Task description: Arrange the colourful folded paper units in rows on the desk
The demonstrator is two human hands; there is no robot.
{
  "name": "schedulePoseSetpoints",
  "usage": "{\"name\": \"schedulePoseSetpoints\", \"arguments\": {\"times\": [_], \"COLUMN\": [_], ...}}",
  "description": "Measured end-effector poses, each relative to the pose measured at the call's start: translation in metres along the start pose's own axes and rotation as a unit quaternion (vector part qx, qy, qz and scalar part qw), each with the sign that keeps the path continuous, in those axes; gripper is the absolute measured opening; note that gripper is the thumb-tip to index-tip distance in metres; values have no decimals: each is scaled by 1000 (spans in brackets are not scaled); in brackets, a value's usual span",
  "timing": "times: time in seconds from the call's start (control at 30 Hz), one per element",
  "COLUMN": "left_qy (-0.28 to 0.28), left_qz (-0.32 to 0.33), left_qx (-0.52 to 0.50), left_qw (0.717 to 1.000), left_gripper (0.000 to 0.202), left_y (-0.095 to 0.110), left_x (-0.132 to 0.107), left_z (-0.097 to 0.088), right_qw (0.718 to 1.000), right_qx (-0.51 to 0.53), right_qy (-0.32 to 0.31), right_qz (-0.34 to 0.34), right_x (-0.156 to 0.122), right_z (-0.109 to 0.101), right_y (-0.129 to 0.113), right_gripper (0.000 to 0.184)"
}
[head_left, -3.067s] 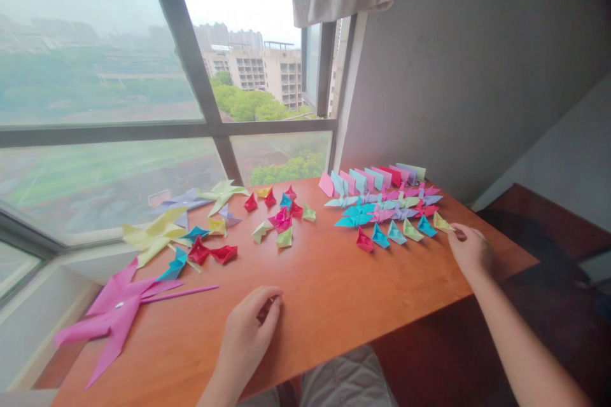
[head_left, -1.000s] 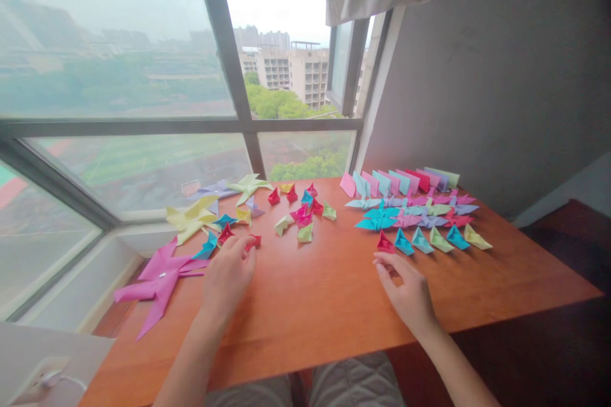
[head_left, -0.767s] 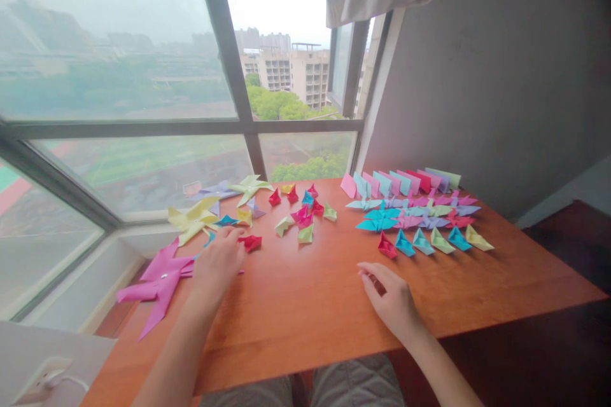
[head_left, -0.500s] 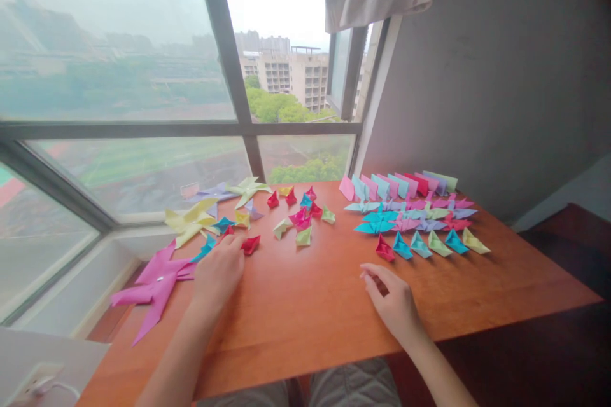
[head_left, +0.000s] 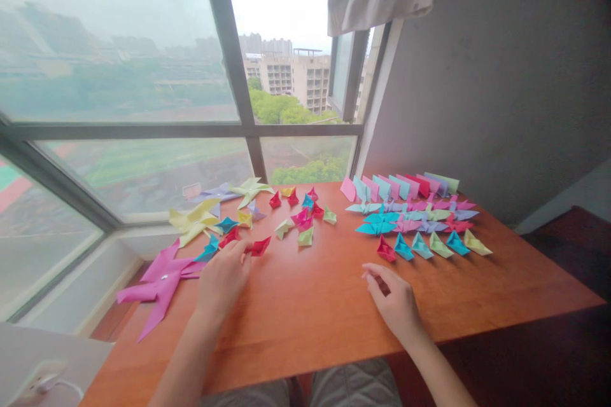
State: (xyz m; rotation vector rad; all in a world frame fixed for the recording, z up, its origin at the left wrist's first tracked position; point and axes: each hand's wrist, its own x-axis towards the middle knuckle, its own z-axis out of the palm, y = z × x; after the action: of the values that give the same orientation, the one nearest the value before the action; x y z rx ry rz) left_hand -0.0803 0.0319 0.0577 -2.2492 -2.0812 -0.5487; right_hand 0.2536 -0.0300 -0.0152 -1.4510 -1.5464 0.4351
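Observation:
Pinched in my left hand (head_left: pixel 226 273) is a red folded paper boat (head_left: pixel 260 247), its pointed end jutting out to the right of my fingertips. Another red paper boat (head_left: pixel 229 237) lies just behind my knuckles, with a blue one (head_left: pixel 208 249) to its left. My right hand (head_left: pixel 392 296) rests at the table's front right, fingers loosely curled and a gap inside them, with nothing visible in it. Behind it stands a row of paper boats that begins with a red one (head_left: pixel 386 249) and ends with a yellow one (head_left: pixel 476 243).
Paper pinwheels, pink (head_left: pixel 165 276) and yellow (head_left: pixel 195 221) among them, lie at the left of the wooden table (head_left: pixel 305 311). Loose boats, including a light green one (head_left: pixel 305 237), are scattered mid-table. Paper cranes (head_left: pixel 379 221) and folded paper pieces (head_left: pixel 417 186) stand in rows at the right.
My left hand has shifted slightly right, and the red boat at its fingertips has moved right with it. My right hand stays in place.

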Motion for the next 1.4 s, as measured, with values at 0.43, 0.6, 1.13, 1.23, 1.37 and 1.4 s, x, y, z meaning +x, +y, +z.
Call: {"name": "schedulePoseSetpoints", "arguments": {"times": [0.43, 0.6, 1.13, 1.23, 1.37, 1.4], "left_qy": [-31, -80, -90, -96, -93, -95], "left_qz": [95, 133, 115, 123, 132, 135], "left_qx": [-310, -322, -352, -342, -327, -324], "left_qw": [946, 934, 924, 927, 931, 932], "left_gripper": [19, 20, 20, 19, 18, 18], "left_y": [56, 70, 61, 62, 62, 61], "left_x": [-52, -64, -68, -68, -68, -68], "left_z": [42, 41, 48, 48, 48, 49], "right_qw": [997, 986, 987, 959, 914, 907], "right_qx": [9, 39, -100, -196, -271, -285], "right_qy": [-76, -151, 27, 191, 298, 302], "right_qz": [-13, -55, -126, -76, 43, 70], "right_x": [-1, -9, 10, 30, 47, 49], "right_z": [6, 15, -66, -132, -207, -220], "right_y": [-12, -39, -2, 43, 114, 130], "right_gripper": [22, 18, 14, 17, 22, 22]}}
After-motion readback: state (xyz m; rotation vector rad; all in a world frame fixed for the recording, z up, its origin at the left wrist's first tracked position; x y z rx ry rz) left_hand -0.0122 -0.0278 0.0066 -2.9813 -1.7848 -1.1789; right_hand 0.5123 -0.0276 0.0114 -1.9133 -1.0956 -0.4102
